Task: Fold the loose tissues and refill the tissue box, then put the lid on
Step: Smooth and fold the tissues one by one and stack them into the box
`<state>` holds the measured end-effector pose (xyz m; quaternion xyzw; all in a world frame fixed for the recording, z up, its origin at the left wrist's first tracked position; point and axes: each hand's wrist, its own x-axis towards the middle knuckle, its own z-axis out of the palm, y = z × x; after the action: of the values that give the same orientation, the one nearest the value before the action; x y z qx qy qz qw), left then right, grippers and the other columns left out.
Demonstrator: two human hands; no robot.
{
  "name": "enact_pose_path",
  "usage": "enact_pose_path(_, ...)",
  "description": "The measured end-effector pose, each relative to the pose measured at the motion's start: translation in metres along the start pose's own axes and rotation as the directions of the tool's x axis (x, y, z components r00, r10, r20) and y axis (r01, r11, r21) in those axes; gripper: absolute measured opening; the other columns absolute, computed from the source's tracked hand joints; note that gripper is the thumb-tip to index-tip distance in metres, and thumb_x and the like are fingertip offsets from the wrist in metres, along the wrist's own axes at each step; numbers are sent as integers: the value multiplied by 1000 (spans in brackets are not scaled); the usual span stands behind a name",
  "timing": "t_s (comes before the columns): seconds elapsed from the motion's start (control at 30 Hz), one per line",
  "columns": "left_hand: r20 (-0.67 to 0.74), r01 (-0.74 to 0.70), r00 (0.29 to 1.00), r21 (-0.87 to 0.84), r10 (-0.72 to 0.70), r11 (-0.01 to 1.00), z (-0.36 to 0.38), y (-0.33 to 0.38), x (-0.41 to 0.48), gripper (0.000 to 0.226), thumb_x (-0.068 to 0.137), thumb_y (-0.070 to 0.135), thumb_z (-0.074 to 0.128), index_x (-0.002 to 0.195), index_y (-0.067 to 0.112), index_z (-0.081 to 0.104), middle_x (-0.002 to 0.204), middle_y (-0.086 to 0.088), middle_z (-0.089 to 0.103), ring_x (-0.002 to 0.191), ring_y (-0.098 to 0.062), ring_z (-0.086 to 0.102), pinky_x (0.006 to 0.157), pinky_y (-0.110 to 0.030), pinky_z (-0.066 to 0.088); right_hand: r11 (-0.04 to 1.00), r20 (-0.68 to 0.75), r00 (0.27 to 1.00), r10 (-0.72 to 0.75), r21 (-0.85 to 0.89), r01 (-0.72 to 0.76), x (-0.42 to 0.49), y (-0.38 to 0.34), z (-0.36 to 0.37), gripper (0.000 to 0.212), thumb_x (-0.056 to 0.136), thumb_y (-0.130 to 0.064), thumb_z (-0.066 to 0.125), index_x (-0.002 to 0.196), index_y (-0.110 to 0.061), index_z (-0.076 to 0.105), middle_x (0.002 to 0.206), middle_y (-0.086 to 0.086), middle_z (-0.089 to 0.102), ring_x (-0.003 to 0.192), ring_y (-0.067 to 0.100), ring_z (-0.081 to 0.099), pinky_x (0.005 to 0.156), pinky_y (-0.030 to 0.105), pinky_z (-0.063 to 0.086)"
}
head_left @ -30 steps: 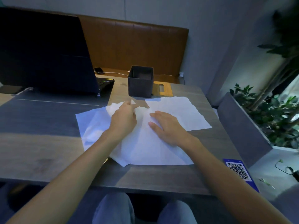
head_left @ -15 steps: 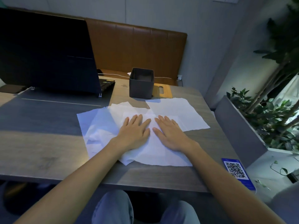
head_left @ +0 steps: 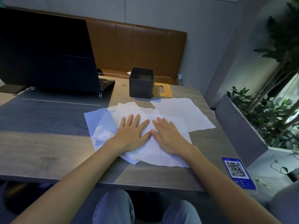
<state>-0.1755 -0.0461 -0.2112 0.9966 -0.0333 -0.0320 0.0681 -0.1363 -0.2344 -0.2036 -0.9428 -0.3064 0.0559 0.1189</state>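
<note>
Several loose white tissues lie overlapped and spread flat on the wooden table. My left hand and my right hand rest palm down side by side on the top sheet, fingers spread, thumbs nearly touching. Neither hand holds anything. Behind the tissues stands the dark grey square tissue box, open at the top, its inside looking empty. The wooden lid with a slot lies flat on the table just right of the box.
An open black laptop stands at the back left. A blue QR-code card lies at the table's right front corner. A grey planter with green plants is beside the table on the right. A brown bench back runs behind.
My left hand let go of the tissue edge it was pinching and came down flat beside the right hand. Both hands now press on the top sheet.
</note>
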Motion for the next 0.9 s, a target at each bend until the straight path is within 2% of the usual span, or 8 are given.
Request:
enact_pose_path(0.13,28,-4,1000,-40,5,999,-6,-11,-10,60,102,60,17,159,43,7,169,0,-3,154,-28,-9,123,-46,-4,999,-13,999,43,-9,-43,-8,13,-4,63,106,-49,25,160,-17,17,169,3,9,155,20,4,125,36,2)
enact_pose_path(0.23,-40,-24,999,-120,19,992,-16,-19,-13,49,103,54,27,149,38,29,155,1,25,146,-27,17,113,-38,19,998,-84,994,63,-12,-65,-12,22,-19,53,106,-43,34,151,-17,38,158,6,36,145,27,30,118,39,22)
enact_pose_path(0.33,-121,6,992,-221,-34,975,-33,-26,4,52,103,54,35,152,35,33,157,-1,31,144,-27,27,112,-43,29,989,-173,974,146,38,-141,6,35,-30,47,103,-42,43,146,-22,44,152,1,43,136,28,38,113,41,28)
enact_pose_path(0.47,-68,11,997,-166,-22,986,-52,-26,40,56,99,56,46,147,28,44,147,-8,46,136,-31,37,106,-47,37,966,-68,963,259,-2,-260,40,46,-45,54,95,-56,53,141,-29,47,147,0,46,131,26,42,113,45,34)
enact_pose_path(0.6,58,46,997,-80,-42,996,-55,-22,60,66,86,67,61,140,30,50,140,-6,46,128,-29,40,101,-45,38,955,28,956,291,55,-292,56,49,-52,38,86,-62,62,113,-35,58,120,-5,61,108,19,55,106,46,44)
enact_pose_path(0.7,35,19,999,-130,-15,991,-56,-23,65,43,88,60,65,118,31,53,129,-3,51,107,-20,40,92,-39,40,964,18,967,255,77,-256,57,49,-55,28,87,-56,65,101,-32,60,103,-6,63,92,16,56,89,33,49)
enact_pose_path(0.77,14,7,1000,-160,-5,987,-57,-24,64,34,92,50,65,115,26,57,127,-3,53,104,-20,42,90,-38,41,972,-20,977,213,106,-209,56,48,-56,20,89,-49,66,94,-30,62,97,-5,64,87,15,56,77,25,45)
enact_pose_path(0.9,-109,-32,994,-284,1,958,-66,-24,56,14,96,31,67,108,24,65,124,-3,60,103,-19,51,87,-35,46,973,-125,980,155,193,-129,56,50,-63,9,89,-38,66,89,-30,60,89,-8,65,84,17,61,80,31,56)
